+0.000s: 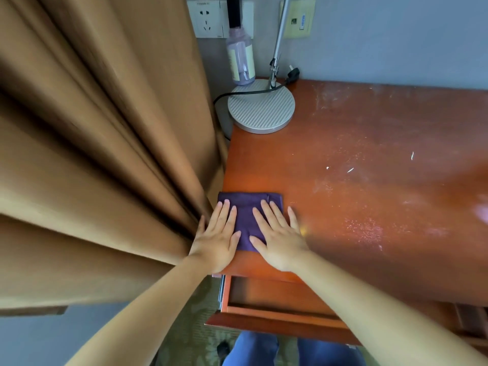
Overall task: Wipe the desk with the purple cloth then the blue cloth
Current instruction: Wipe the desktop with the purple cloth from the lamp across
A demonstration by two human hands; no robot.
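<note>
A folded purple cloth (pixel 247 210) lies flat at the front left corner of the reddish wooden desk (pixel 369 159). My left hand (pixel 217 237) presses on the cloth's left part with straight fingers, its outer edge against the curtain. My right hand (pixel 277 235) lies flat on the cloth's right part, its little finger reaching onto the bare wood. The desk top shows white dust, smears and small crumbs toward the right. No blue cloth is in view.
A round lamp base (pixel 261 107) with a metal stem and black cord stands at the back left corner. Behind it stands a spray bottle (pixel 240 62) of purple liquid. A brown curtain (pixel 100 154) hangs along the desk's left edge. An open drawer (pixel 277 299) juts out below the front edge.
</note>
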